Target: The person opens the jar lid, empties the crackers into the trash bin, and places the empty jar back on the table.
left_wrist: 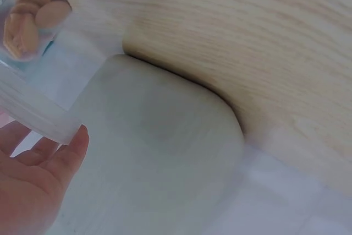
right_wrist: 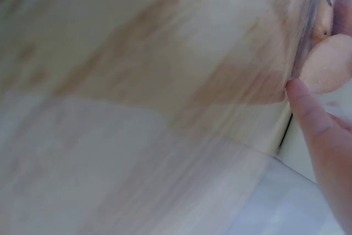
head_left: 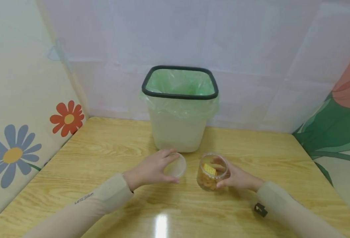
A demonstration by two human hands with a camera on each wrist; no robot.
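Note:
My left hand [head_left: 155, 168] holds a round, whitish translucent lid [head_left: 177, 166] between thumb and fingers, in front of the bin. In the left wrist view the fingertips lie along the rim of the lid [left_wrist: 38, 111]. To the right, my right hand [head_left: 237, 175] grips a clear round jar [head_left: 206, 178], its thumb on the near side and its fingers behind. The jar's top is uncovered. Inside are orange-brown biscuits and a yellow, dotted square piece [head_left: 209, 169]. The right wrist view shows the thumb against the jar wall, with a round biscuit [right_wrist: 330, 64] behind it.
A white bin [head_left: 178, 129] with a black rim and a green bag [head_left: 175, 109] stands at the back of the wooden table [head_left: 115, 142]. A small black object [head_left: 260, 210] is beside the right sleeve. A white-covered wall rises behind; flowered panels flank the table.

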